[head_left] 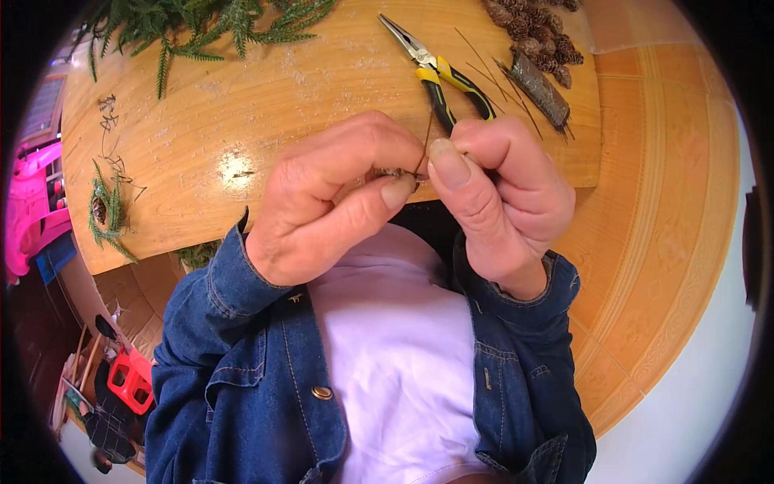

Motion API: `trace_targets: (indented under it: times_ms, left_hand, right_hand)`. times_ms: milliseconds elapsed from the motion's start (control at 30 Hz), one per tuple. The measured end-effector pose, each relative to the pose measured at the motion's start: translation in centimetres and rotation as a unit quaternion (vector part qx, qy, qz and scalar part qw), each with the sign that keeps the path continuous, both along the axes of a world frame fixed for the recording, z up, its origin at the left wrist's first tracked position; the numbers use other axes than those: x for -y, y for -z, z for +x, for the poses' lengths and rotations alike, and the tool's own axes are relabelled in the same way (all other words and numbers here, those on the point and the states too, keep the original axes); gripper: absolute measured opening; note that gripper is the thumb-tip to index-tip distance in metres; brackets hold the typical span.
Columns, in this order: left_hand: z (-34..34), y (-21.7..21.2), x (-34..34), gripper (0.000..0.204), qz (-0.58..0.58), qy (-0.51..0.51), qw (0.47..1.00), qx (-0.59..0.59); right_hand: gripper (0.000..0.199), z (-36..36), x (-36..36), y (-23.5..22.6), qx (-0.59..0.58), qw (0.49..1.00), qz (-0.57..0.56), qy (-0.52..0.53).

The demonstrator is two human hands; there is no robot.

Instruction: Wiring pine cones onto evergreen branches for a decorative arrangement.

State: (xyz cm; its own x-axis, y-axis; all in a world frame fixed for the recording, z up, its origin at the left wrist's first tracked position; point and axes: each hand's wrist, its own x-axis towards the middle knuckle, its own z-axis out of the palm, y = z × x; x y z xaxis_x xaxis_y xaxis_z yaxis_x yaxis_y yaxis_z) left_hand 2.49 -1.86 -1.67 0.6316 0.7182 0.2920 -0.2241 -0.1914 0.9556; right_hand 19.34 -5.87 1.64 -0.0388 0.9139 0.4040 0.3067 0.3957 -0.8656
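Close in front of my chest, my left hand [326,189] is closed, pinching a small brownish-grey piece [393,172] between thumb and forefinger. Most of that piece is hidden by the fingers. A thin brown wire [429,133] sticks up from between the two hands. Thumb and forefinger of my right hand [504,189] are pressed together on the wire beside the left fingertips. Just beyond the right hand lie long-nose pliers [435,77] with black and yellow handles, their jaws pointing away.
Green artificial pine sprigs [201,28] lie along the far left of the wooden table [306,89]. Pinecones [540,36], a dark bundle [538,90] and loose wires [488,74] sit far right. At left are tangled wire [109,121] and a sprig with a pinecone [101,210].
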Motion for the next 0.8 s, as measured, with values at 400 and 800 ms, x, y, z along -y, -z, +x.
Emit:
trace_targets:
  times_ms: [400, 800]
  left_hand:
    - [0.3, -0.3, 1.1, 0.012, -0.092, -0.012, 0.995, -0.027]
    - [-0.9, -1.4, 0.8, 0.023, -0.404, 0.138, 0.901, 0.083]
  right_hand:
    - [0.013, 0.3, 0.4, -0.1, -0.005, 1.0, -0.009, -0.009]
    - [0.022, 2.1, 0.0, -0.9, -0.054, 0.983, -0.086, -0.156]
